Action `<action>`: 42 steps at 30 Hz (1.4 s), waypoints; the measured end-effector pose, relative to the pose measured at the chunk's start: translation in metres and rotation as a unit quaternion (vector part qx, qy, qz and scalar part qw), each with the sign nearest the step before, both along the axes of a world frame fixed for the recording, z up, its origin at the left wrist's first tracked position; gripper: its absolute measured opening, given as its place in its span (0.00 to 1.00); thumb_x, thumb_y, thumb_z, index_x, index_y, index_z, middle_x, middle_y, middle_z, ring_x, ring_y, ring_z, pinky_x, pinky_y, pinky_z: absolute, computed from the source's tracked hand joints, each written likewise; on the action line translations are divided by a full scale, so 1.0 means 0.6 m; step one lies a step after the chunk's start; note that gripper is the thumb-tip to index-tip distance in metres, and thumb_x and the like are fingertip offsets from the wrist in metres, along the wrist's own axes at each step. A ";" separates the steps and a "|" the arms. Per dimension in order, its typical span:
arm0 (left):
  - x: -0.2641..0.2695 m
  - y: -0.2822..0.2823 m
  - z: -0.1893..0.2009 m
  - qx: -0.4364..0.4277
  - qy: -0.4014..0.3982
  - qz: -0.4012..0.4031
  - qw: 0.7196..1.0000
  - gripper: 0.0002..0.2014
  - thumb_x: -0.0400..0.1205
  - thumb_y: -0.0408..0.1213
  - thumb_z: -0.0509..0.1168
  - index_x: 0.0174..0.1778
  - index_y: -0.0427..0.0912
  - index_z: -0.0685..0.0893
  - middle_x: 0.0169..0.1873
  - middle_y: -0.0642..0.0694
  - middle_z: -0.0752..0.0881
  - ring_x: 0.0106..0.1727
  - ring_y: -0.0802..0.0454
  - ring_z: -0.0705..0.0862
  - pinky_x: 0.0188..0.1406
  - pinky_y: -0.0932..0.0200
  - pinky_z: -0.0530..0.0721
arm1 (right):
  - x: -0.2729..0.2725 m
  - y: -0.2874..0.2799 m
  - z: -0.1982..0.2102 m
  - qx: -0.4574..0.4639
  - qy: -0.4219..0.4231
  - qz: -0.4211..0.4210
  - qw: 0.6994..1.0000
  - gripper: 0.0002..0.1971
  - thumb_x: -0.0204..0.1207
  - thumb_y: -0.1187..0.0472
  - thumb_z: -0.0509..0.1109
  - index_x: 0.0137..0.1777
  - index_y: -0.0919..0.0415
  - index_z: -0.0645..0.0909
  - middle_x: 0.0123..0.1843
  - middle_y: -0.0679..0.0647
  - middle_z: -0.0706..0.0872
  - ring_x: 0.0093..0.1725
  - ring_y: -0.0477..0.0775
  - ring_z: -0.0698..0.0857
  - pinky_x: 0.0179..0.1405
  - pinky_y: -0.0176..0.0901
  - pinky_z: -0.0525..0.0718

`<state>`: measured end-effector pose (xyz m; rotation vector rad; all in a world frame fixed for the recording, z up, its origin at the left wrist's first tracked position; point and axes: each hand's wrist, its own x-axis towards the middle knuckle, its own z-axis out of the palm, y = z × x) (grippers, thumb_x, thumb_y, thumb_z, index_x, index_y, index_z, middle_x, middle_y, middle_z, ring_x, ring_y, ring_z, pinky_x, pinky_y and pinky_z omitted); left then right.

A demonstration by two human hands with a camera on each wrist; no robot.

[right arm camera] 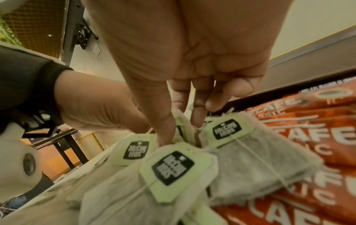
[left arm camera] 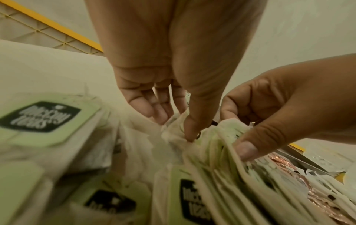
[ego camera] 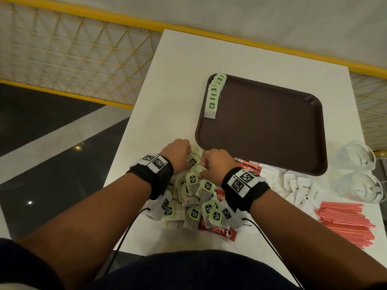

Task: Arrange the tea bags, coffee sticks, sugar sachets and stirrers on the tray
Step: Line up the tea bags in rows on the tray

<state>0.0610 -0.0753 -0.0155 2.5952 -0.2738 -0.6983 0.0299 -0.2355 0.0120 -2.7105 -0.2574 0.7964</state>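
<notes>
A loose pile of green-tagged tea bags (ego camera: 194, 197) lies on the white table near its front edge. Both hands dig into its far side. My left hand (ego camera: 179, 153) pinches a crumpled tea bag (left arm camera: 173, 134) between thumb and fingers (left arm camera: 159, 115). Close beside it, my right hand (ego camera: 212, 164) grips a small stack of tea bags (left arm camera: 217, 152), its thumb (left arm camera: 248, 149) pressing on top; the right wrist view shows that hand (right arm camera: 179, 132) closed among the bags. A row of tea bags (ego camera: 214, 95) lines the left edge of the brown tray (ego camera: 272, 126).
Red coffee sticks (ego camera: 217, 230) lie under and right of the pile. White sugar sachets (ego camera: 301, 189) and red stirrers (ego camera: 345, 222) sit at the right. Two glass cups (ego camera: 356, 162) stand by the table's right edge. A yellow railing (ego camera: 83, 17) runs beyond the table.
</notes>
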 end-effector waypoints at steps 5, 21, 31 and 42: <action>-0.003 0.003 0.003 -0.064 0.034 0.055 0.996 0.20 0.73 0.35 0.75 0.56 0.45 0.73 0.37 0.49 0.82 0.40 0.47 0.81 0.40 0.55 0.78 | -0.005 -0.012 0.002 0.071 -0.008 -0.043 0.996 0.03 0.73 0.62 0.72 0.44 0.55 0.81 0.40 0.46 0.83 0.44 0.52 0.82 0.44 0.41 0.75; 0.043 -0.017 0.067 -0.375 0.128 0.238 0.887 0.02 0.86 0.35 0.60 0.48 0.45 0.75 0.49 0.38 0.80 0.52 0.42 0.83 0.52 0.41 0.90 | 0.045 -0.069 0.063 0.278 -0.029 -0.120 0.953 0.08 0.73 0.63 0.76 0.46 0.56 0.79 0.44 0.58 0.89 0.41 0.61 0.88 0.45 0.54 0.88; 0.056 -0.057 0.094 -0.444 0.251 0.243 0.825 0.16 0.86 0.36 0.63 0.69 0.43 0.71 0.60 0.35 0.85 0.59 0.35 0.87 0.56 0.35 0.87 | 0.118 -0.088 0.054 0.280 -0.052 -0.146 0.947 0.10 0.70 0.62 0.80 0.46 0.55 0.82 0.44 0.57 0.90 0.43 0.60 0.88 0.49 0.55 0.87; 0.088 -0.054 0.060 -0.453 0.178 0.274 0.830 0.23 0.80 0.23 0.69 0.69 0.38 0.70 0.60 0.36 0.85 0.55 0.43 0.89 0.46 0.48 0.92 | 0.148 -0.095 -0.001 0.381 0.122 -0.323 0.857 0.04 0.76 0.63 0.76 0.47 0.59 0.84 0.41 0.53 0.89 0.37 0.47 0.85 0.39 0.42 0.87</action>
